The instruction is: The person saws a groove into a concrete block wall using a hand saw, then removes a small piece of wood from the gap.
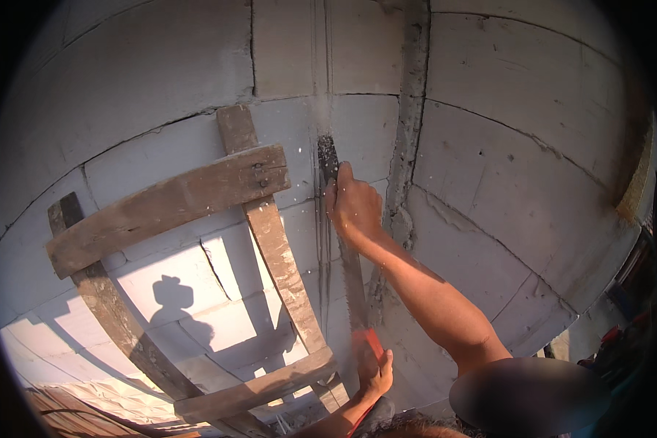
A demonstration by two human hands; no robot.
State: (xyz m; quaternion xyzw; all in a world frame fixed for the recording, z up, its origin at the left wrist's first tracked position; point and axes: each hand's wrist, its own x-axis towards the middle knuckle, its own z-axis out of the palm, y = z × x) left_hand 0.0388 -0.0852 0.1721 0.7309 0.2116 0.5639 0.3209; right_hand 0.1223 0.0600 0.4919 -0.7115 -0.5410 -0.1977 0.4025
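The right hand [356, 208] is clenched around the upper part of a saw [355, 288], its dark tip showing above the fist, while the left hand [374, 376] grasps its red handle [369, 344] lower down. The saw stands nearly upright against the pale block wall [160, 58], along vertical grooves [318, 248], with white specks around the tip. A wooden ladder [168, 208] leans to the left; a shadow [174, 296] falls between its rails.

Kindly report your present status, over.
Left hand gripping red handle, right hand upper blade. Long saw near upright at pale block wall. Brown wooden ladder left, apart.
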